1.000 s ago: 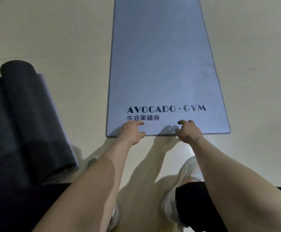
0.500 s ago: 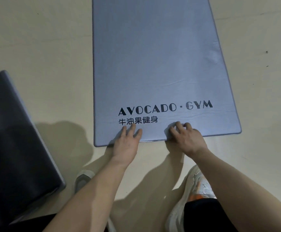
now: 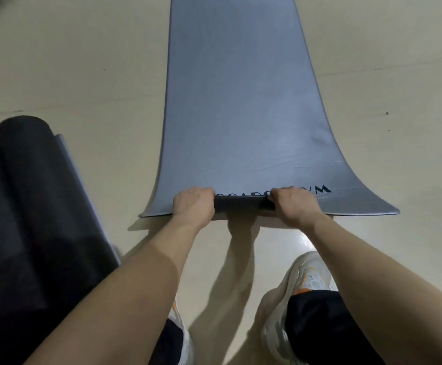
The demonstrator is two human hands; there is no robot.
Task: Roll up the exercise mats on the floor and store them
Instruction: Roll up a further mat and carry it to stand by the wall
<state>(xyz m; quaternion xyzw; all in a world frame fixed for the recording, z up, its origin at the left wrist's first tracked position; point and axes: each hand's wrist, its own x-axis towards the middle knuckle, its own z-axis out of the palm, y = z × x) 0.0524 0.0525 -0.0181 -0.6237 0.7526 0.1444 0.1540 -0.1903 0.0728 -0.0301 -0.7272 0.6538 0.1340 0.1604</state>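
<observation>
A long blue-grey exercise mat (image 3: 235, 101) lies on the beige floor, stretching away from me. Its near edge is folded over between my hands, so the dark underside (image 3: 243, 202) shows and most of the printed lettering is covered. My left hand (image 3: 193, 204) grips the folded edge left of centre with curled fingers. A little to its right, my right hand (image 3: 292, 205) grips the same fold. The mat's two near corners still lie flat on the floor.
Two dark rolled mats (image 3: 35, 201) lie side by side on the floor at my left. My pale shoes (image 3: 304, 280) and dark trouser legs are just below my arms. Beige floor (image 3: 69, 75) surrounds the mat on both sides.
Earlier both hands lay on the flat near edge by the lettering. Now they have curled the middle of that edge over, hiding most of the print.
</observation>
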